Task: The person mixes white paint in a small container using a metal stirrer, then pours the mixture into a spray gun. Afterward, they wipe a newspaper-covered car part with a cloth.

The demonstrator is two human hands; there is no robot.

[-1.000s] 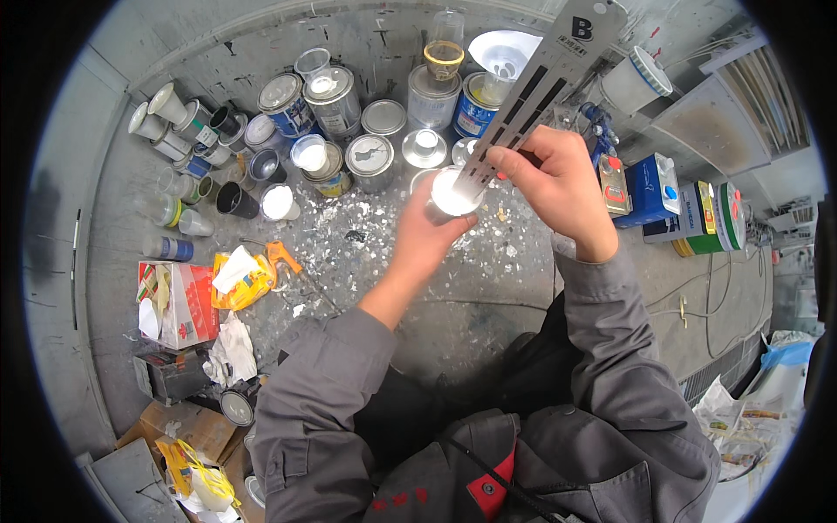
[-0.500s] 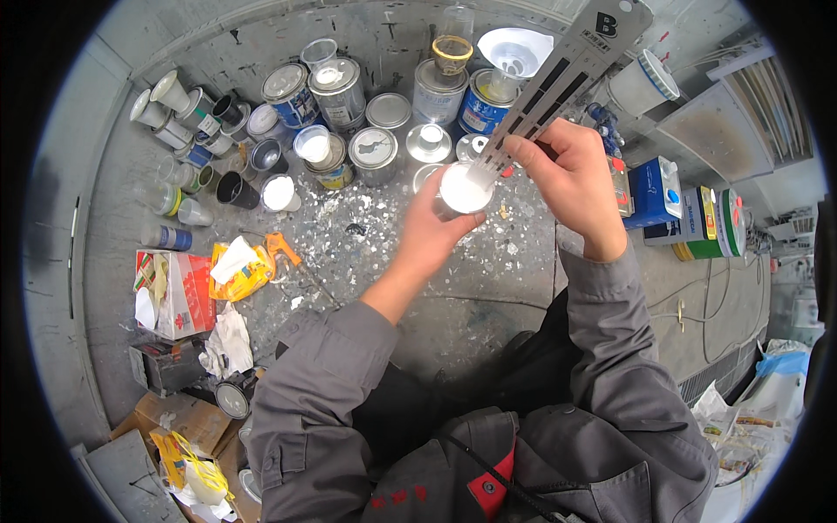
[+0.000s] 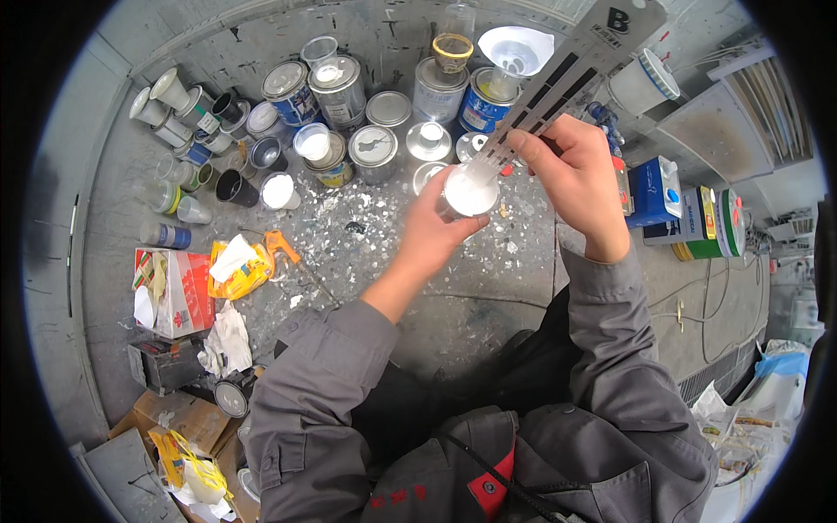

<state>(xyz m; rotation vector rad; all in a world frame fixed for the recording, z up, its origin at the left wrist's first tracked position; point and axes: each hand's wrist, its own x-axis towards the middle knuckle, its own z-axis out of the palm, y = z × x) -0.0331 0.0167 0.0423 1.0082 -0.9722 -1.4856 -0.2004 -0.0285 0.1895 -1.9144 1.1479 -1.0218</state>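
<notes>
Liquid (image 3: 469, 197), smooth and white, lies in a small cup (image 3: 491, 207) held in front of the person's chest, over the floor (image 3: 366, 253). The left hand (image 3: 429, 231) is curled partway closed around the cup, thumb along its near side and fingers on the far-left side. The right hand (image 3: 575, 174) pinches a flat grey measuring stick (image 3: 558, 91) between thumb and fingers. The stick leans up to the right; its lower end is inside the cup's rim, and its long upper part crosses in front of the wall, near a white tub (image 3: 643, 83).

Room is tightest on the far side: a low lid with a pale knob (image 3: 429, 139) sits just beyond the left fingers, and behind it cans crowd against the wall, among them a blue tin (image 3: 485, 106) under a white funnel (image 3: 516, 54). Paint-flecked floor spreads more widely to the left, as far as an orange handle (image 3: 279, 248), a yellow packet (image 3: 235, 272) and a red-and-white box (image 3: 187, 296). To the right, a blue can (image 3: 654, 192) stands past the right wrist, with cords (image 3: 704, 305) trailing nearer the person
</notes>
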